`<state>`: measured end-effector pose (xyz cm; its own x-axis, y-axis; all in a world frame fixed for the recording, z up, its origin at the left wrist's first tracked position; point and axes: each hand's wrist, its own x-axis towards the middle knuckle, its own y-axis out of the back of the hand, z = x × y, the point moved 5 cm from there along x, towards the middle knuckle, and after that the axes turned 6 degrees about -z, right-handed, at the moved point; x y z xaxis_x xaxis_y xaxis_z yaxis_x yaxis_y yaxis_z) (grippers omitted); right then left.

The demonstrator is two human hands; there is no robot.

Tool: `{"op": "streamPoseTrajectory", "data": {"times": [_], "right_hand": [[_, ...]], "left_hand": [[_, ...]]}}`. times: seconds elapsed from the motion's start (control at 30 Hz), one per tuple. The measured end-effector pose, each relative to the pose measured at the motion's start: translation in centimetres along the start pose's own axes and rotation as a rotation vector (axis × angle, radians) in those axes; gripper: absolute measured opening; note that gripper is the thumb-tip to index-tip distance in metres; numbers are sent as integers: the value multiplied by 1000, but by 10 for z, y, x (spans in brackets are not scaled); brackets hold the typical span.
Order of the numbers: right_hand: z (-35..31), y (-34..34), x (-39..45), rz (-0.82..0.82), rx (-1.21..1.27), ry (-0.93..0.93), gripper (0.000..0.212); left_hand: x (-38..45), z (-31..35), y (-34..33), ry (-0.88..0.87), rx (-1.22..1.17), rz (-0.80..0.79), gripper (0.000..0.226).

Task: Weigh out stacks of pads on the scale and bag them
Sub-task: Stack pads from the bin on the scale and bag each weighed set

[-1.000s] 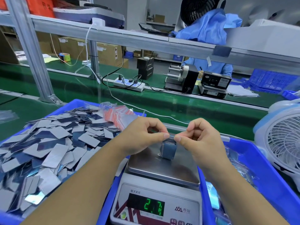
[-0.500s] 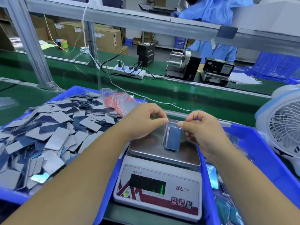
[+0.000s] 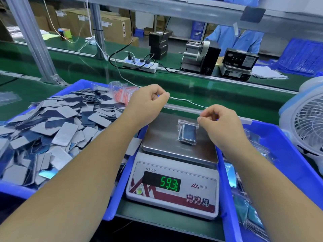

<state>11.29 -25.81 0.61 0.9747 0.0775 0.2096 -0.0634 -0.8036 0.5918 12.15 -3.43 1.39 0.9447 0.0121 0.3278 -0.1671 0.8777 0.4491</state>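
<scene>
A small clear zip bag of dark blue pads (image 3: 187,132) lies flat on the steel pan of the scale (image 3: 162,137), whose green display (image 3: 170,183) reads 59.3. My right hand (image 3: 220,124) pinches the bag's top right corner between thumb and forefinger. My left hand (image 3: 148,103) hovers up and left of the pan, fingers pinched together with nothing visible in them. Loose grey and blue pads (image 3: 52,130) fill the blue bin (image 3: 83,83) on the left.
A bundle of empty red-striped zip bags (image 3: 122,95) lies at the left bin's far corner. A second blue bin (image 3: 279,154) on the right holds filled bags. A white fan (image 3: 307,123) stands at far right. A power strip (image 3: 139,64) and cables lie beyond.
The bagged pads went from upright between both hands to lying flat on the pan. My left hand let go and moved up and left. The display rose from 2.7 to 59.3.
</scene>
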Motion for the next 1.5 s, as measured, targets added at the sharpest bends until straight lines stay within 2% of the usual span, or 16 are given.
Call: {"op": "streamPoseTrajectory", "data": {"times": [0.97,1.03,1.17,1.3,1.4,1.5], "right_hand": [[-4,-4,-3,-68,-83,28,9],[-5,-5,-4,-71,-130,29,19],[-5,-9,-8,-106,-366,9,55],[-11,-16,-13,-131,-584,42,74],[-22,-22,-17,-132,-694,87,79],[-33,-30,-21,-159,-815,132,74]], "left_hand": [[-2,-1,-4,17,-19,-66,18],[-2,-1,-4,17,-15,-64,18],[-2,-1,-4,16,-16,-62,18],[-2,-2,-5,23,-13,-60,17],[-2,-3,-5,32,-35,-55,16],[-3,-4,-1,31,-66,-31,14]]}}
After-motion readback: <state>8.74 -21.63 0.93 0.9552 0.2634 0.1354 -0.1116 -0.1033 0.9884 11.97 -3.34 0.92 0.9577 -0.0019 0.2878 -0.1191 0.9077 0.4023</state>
